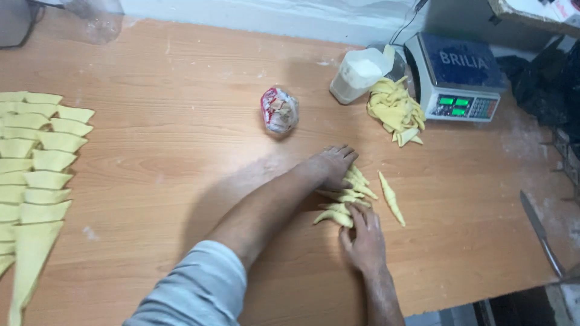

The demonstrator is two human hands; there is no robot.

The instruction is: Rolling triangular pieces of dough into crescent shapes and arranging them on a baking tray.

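My left hand [331, 166] reaches in from the lower left in a grey sleeve and lies palm down on a small cluster of rolled yellow dough pieces [357, 188]. My right hand [362, 238] rests flat just below, its fingertips on the nearest rolled piece [334, 217]. One more rolled piece [391, 198] lies alone to the right of the cluster. Neither hand is closed around anything. All of this sits on a wooden table [181, 121].
Rows of flat dough triangles [42, 163] cover the table's left edge. A heap of dough scraps [396, 108] lies by a bag of flour [357, 75] and a digital scale [459, 78]. A crumpled wrapped packet [279, 110] sits mid-table. A knife [539, 232] lies far right.
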